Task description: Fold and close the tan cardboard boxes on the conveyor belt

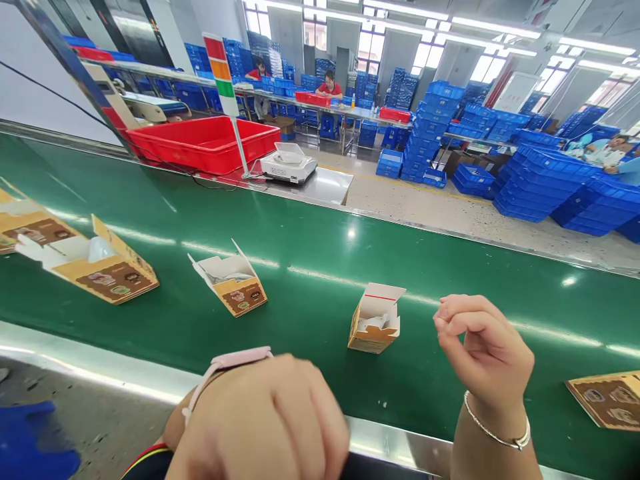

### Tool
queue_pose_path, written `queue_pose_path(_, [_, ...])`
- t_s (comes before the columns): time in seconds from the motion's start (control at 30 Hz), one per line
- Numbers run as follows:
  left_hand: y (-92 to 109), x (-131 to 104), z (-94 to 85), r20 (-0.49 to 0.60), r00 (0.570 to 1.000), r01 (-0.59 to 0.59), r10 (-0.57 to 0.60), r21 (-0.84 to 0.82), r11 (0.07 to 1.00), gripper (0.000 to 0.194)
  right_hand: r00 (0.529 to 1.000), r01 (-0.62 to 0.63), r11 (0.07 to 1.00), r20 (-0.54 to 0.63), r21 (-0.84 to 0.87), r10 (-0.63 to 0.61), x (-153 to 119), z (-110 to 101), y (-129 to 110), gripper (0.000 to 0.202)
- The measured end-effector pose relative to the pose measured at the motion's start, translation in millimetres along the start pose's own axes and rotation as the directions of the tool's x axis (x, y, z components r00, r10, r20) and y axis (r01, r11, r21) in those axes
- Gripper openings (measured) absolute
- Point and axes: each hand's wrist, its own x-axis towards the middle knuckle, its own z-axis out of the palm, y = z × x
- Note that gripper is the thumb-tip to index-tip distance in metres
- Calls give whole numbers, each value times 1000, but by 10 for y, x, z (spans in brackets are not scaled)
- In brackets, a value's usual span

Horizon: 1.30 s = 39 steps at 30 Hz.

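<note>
My left hand (265, 420) is low in the middle, near the belt's front edge, back up and fingers curled under; whatever they may hold is hidden. My right hand (487, 347) hovers over the green conveyor belt (310, 373), thumb and fingertips pinched together with nothing visible between them. Between the hands, farther back, stands a small open carton (374, 327), its flap up and a whitish packet inside. To its left is another open carton (243, 293) holding a silvery packet. Farther left sits an open carton (115, 277) with something pale in it.
At the right edge lies a brown printed carton (607, 400), and one more carton (35, 223) is cut off at the left. Beyond the belt are a red bin (200, 147), a white scale (289, 167) and a signal light (220, 73). Blue crates (433, 133) and several people stand behind.
</note>
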Motion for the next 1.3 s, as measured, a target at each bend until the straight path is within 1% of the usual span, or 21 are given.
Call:
queue_pose_path(0.07, [-18,145,-82,42,980,-201,197,149,968,26,998,-28,998,52,-47,30,-120,-65,86,19])
queue_pose_path(0.13, [-154,296,-249,-12,954,-273,298,370,888,11,989,-58,994,133,-92,71,-279,-110,188,15])
queue_pose_path(0.2, [-401,391,-418,-68,960,-188,273,565,803,20,969,-82,990,224,-112,106,-465,-115,307,14])
queue_pose_path(0.3, [-899,370,-505,54,996,-91,76,716,692,37,934,-92,988,334,-125,129,-725,-40,497,40])
queue_pose_path(0.37, [-1215,291,-424,183,982,-111,-40,741,662,49,923,-84,989,366,-122,124,-840,41,609,54])
queue_pose_path(0.47, [-1514,229,-201,245,961,-108,-127,758,644,54,925,-57,993,369,-100,90,-912,157,730,47])
queue_pose_path(0.6, [-1604,389,53,146,981,-32,-131,778,628,31,951,-93,993,289,-73,110,-940,272,787,20])
queue_pose_path(0.7, [-1645,576,187,51,990,43,-128,767,640,25,944,-307,952,123,-22,307,-975,355,770,37])
queue_pose_path(0.73, [-1673,626,229,16,992,73,-127,746,662,26,909,-414,910,51,11,413,-983,382,762,40])
queue_pose_path(0.77, [-1707,668,271,-37,992,109,-117,710,696,25,844,-533,843,-24,68,536,-986,405,757,37])
queue_pose_path(0.83, [-1779,729,345,-222,971,203,-83,595,777,13,640,-726,650,-126,224,758,-972,436,763,29])
queue_pose_path(0.87, [-1810,752,374,-337,937,263,-89,519,813,13,535,-780,550,-138,298,833,-958,441,774,31])
queue_pose_path(0.9, [-1834,775,395,-436,891,331,-129,427,841,23,450,-811,465,-128,355,884,-941,438,789,36])
queue_pose_path(0.93, [-1852,799,409,-489,845,403,-216,315,860,35,395,-828,401,-102,391,913,-923,428,807,41])
queue_pose_path(0.97, [-1864,826,417,-483,805,478,-344,185,859,42,366,-839,359,-63,409,928,-905,412,826,44])
queue_pose_path(1.0, [-1872,855,420,-417,769,552,-485,52,832,45,354,-846,329,-20,419,935,-890,392,844,45])
queue_pose_path(1.07, [-1885,920,425,-207,707,661,-677,-147,735,43,328,-856,269,63,442,943,-866,349,873,46])
queue_pose_path(1.13, [-1902,990,450,-65,685,697,-725,-227,680,42,313,-862,227,124,453,942,-848,311,896,45])
queue_pose_path(1.17, [-1912,1022,473,-42,689,697,-724,-236,677,42,310,-864,216,143,455,940,-840,295,906,44])
queue_pose_path(1.23, [-1927,1066,534,-46,697,690,-716,-229,686,38,314,-863,215,151,457,938,-827,265,924,45])
queue_pose_path(1.3, [-1913,1048,586,-106,695,683,-711,-212,699,33,336,-850,256,99,460,937,-826,222,926,47])
